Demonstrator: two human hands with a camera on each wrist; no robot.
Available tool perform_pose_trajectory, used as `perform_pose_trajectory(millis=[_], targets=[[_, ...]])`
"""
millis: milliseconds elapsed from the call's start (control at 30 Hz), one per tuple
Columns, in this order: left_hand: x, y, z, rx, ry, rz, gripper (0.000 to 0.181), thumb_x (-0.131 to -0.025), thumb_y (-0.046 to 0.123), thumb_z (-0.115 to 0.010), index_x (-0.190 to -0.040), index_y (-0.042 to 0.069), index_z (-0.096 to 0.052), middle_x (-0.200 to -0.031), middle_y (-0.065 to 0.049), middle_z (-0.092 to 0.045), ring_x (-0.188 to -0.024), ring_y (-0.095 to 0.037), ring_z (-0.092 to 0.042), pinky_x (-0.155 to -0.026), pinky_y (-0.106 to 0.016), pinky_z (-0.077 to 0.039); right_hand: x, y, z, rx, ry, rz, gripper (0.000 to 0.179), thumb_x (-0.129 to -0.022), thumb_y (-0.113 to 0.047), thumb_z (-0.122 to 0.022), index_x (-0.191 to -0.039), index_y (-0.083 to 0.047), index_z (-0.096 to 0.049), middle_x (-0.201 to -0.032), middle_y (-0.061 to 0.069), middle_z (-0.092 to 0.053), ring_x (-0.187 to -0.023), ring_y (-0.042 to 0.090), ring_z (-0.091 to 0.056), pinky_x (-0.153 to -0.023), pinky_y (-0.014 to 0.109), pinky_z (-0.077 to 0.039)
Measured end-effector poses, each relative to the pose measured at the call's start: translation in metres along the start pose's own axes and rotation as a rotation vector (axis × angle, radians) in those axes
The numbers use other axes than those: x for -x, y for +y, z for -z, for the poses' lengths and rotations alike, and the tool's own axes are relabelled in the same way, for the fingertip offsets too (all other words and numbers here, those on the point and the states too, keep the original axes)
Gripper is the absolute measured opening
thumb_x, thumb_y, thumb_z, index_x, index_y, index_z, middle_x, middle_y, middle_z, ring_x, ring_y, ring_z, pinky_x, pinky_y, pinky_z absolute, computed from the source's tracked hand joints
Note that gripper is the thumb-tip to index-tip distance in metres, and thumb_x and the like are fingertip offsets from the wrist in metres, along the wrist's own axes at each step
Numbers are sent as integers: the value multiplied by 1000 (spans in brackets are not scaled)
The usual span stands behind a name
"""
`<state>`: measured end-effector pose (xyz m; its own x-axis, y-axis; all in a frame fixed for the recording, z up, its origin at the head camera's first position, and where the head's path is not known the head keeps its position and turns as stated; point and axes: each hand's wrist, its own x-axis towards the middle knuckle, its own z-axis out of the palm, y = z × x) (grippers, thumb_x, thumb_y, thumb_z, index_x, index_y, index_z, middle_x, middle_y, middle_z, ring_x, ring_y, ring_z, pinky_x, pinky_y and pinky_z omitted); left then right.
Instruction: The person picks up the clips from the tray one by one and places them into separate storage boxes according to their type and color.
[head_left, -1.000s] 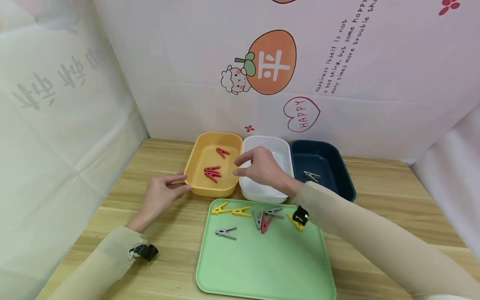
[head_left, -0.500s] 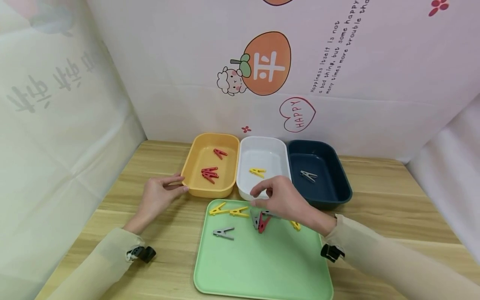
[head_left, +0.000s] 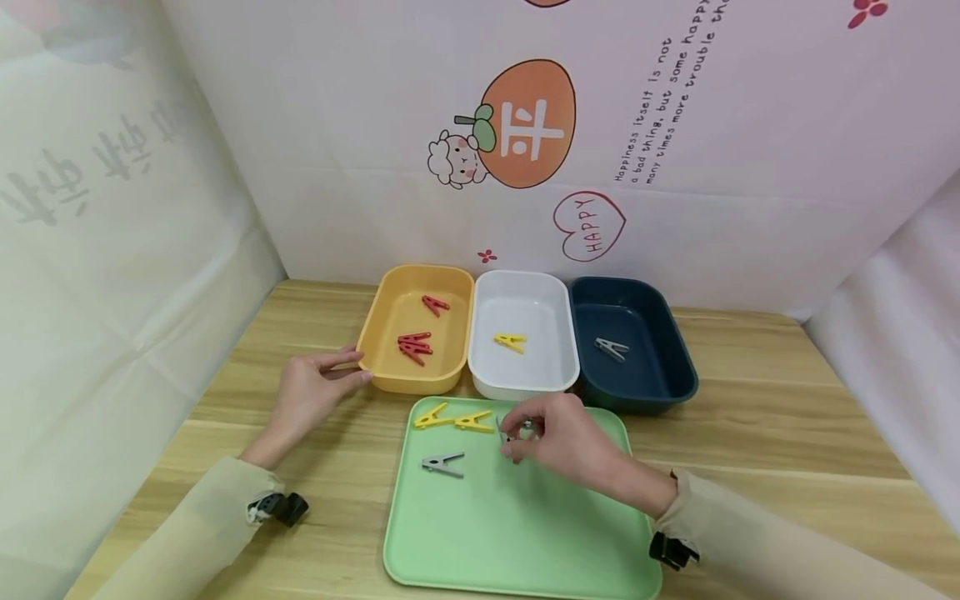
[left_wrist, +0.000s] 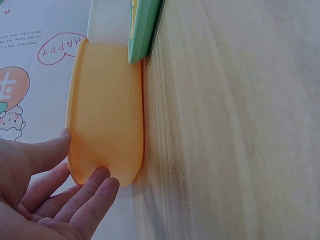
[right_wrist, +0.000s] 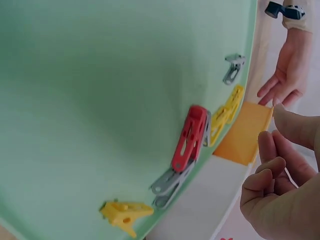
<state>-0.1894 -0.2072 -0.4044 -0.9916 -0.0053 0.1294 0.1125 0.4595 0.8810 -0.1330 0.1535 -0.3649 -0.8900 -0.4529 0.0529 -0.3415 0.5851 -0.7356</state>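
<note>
Carefully now, the right hand (head_left: 566, 435), thumb and fingers apart and empty over the green tray (head_left: 517, 533), had best pinch singly where the red clip (right_wrist: 190, 131) overlaps grey clips (right_wrist: 166, 184), while the left hand (head_left: 311, 393) rests against the orange bin (head_left: 412, 384).

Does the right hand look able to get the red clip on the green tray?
Probably yes. The right hand hovers over the green tray, and in the right wrist view nothing seems to cover the red clip. Gray clips lie close against it, so they might get bumped.
</note>
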Motion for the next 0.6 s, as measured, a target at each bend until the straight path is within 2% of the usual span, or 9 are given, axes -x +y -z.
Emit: perform_pose_trajectory(millis=[67, 233, 333, 467, 600], targets=[[0, 1, 1, -4, -2, 1, 40, -91, 14, -86, -125, -4, -74, -142, -19, -62, -107, -34, -74, -76, -22, -61, 0, -2, -7, 7, -14, 15, 16, -83, -8, -91, -96, -9, -83, -71, -8, -68, -60, 12, -58, -53, 24, -47], [2, 2, 2, -3, -9, 10, 41, -92, 16, -86, -126, -3, -73, -143, -20, -61, -107, -34, -74, -78, -24, -62, -2, -9, -23, 53, -52, 34, 22, -83, -12, -92, -102, -8, -83, -86, -2, -75, -62, 11, -57, -57, 27, -51], [2, 2, 2, 3, -11, 13, 42, -91, 16, -86, -126, -3, -73, -144, -19, -61, -107, -34, -74, -77, -24, -62, -6, -14, -32, 92, -83, 48, 26, -83, -14, -93, -106, -9, -83, -100, 0, -78, -79, 12, -67, -71, 30, -57], [1, 2, 1, 5, -11, 16, 41, -91, 16, -86, -126, -3, -74, -144, -19, -61, -108, -34, -74, -76, -24, -62, -13, -18, -44, 142, -126, 94, 28, -82, -16, -93, -107, -8, -83, -103, -1, -79, -104, 17, -71, -90, 36, -58], [1, 3, 1, 4, -10, 19, 42, -91, 17, -86, -126, -3, -74, -143, -19, -61, -107, -33, -74, -76, -23, -62, -19, -21, -54, 172, -147, 127, 29, -83, -16, -93, -108, -8, -83, -103, -3, -78, -104, 15, -71, -91, 34, -58]])
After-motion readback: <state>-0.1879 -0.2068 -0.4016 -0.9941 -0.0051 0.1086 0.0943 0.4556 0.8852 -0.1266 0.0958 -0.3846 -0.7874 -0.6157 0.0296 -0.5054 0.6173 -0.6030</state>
